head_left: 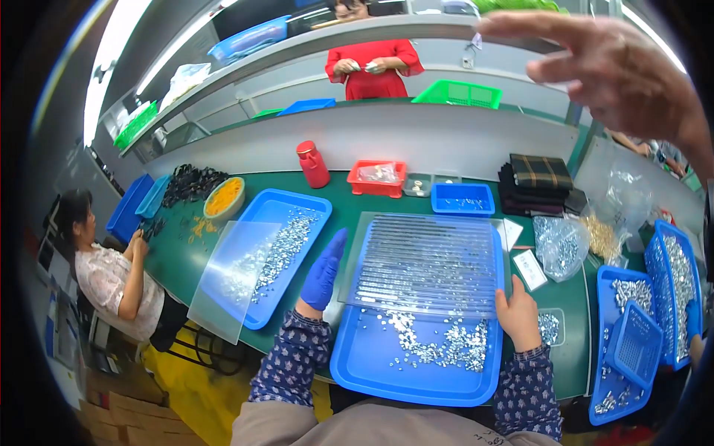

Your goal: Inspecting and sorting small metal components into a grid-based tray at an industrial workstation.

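Note:
My left hand (323,273), in a blue glove, stands with its fingers stretched out beside the left edge of a clear ribbed plate (428,260). Bare, my right hand (518,316) has its fingers bent round the plate's right edge. The plate lies over the far part of a blue tray (416,388). Rows of small shiny metal pieces fill its grooves. More loose metal pieces (468,346) are spread in the tray in front of the plate. The undersides of the plate's edges are hidden.
Another blue tray (259,316) with metal pieces and a clear sheet (230,286) lies left. Blue trays and a small basket (634,343) stand right. Another person's hand (625,74) reaches in close at upper right. One co-worker (123,290) sits left; another (375,70) is opposite.

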Demonstrator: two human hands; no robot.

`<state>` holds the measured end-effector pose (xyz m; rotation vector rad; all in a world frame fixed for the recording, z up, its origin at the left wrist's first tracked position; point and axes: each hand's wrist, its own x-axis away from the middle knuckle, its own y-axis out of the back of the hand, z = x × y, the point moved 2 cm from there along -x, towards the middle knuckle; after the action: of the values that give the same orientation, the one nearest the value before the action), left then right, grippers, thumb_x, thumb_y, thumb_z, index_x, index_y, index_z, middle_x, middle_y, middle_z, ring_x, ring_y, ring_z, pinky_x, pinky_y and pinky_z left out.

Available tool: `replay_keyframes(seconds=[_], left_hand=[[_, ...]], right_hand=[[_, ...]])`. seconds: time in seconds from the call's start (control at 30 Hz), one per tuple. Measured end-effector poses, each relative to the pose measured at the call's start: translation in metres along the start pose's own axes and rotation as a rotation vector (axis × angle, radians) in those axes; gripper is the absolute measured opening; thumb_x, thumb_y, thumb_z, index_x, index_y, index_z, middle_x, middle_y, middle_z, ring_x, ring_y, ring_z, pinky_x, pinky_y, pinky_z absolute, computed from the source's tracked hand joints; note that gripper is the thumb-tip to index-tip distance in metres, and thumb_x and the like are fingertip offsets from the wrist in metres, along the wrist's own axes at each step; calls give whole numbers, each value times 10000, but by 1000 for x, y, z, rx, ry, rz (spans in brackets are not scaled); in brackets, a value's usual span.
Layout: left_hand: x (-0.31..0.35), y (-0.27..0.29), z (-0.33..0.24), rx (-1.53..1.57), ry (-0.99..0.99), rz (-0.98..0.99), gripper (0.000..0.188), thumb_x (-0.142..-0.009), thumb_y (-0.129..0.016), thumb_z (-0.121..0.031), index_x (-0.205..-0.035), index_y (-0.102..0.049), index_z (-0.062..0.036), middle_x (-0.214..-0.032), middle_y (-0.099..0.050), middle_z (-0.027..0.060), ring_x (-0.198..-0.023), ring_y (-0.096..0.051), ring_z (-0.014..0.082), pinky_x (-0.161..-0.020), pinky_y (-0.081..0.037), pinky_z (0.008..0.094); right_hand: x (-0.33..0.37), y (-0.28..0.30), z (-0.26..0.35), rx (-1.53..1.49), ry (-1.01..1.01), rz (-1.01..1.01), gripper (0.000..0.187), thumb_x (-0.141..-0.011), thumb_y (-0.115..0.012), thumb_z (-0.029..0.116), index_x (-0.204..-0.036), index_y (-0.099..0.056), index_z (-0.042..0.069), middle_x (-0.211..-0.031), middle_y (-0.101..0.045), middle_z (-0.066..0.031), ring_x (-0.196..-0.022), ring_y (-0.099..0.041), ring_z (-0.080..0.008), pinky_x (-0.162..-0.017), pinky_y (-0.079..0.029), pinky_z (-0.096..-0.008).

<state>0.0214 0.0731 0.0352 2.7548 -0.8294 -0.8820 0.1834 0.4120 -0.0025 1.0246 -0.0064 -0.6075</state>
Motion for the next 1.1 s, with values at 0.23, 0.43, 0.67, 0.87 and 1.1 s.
replay_keyframes(seconds=[0.23,0.43,0.67,0.87,1.1], left_hand=[[29,20,84,251,263,-502,453,-976,-427,-312,-1329,-435,-28,-1302,-500,104,-1182,-483,214,-1020,-346,329],[27,23,103,154,418,-401,449,-961,-481,-267,-1338,-422,-30,-1277,-516,113,-1044,-554,184,-886,-442,286],[30,18,102,51,546,-308,380,-963,-469,-209,-1305,-471,-43,-1041,-607,57,-775,-542,97,-714,-451,223],[21,25,91,135,585,-299,333,-957,-482,-202,-1257,-538,-68,-789,-556,-28,-643,-457,44,-600,-381,177],[11,20,89,-227,484,-144,332,-953,-479,-166,-1253,-535,-36,-1213,-572,81,-1095,-515,134,-954,-382,255]], right_hand=[[-2,-3,1,19,-102,74,503,-884,-524,351,-1179,-504,-57,-908,-625,-278,-856,-604,-434,-732,-478,-481],[0,0,4,18,-63,35,433,-893,-509,354,-1147,-537,4,-872,-635,-249,-814,-606,-432,-701,-474,-491],[10,9,12,47,-39,43,491,-895,-505,369,-1166,-521,-40,-863,-626,-273,-828,-604,-440,-711,-476,-482],[-2,8,19,86,-51,58,495,-914,-479,361,-1183,-501,-53,-914,-608,-301,-861,-589,-444,-740,-465,-477],[-5,5,11,105,-44,47,511,-907,-482,361,-1203,-492,-55,-901,-625,-282,-847,-602,-438,-745,-475,-484]])
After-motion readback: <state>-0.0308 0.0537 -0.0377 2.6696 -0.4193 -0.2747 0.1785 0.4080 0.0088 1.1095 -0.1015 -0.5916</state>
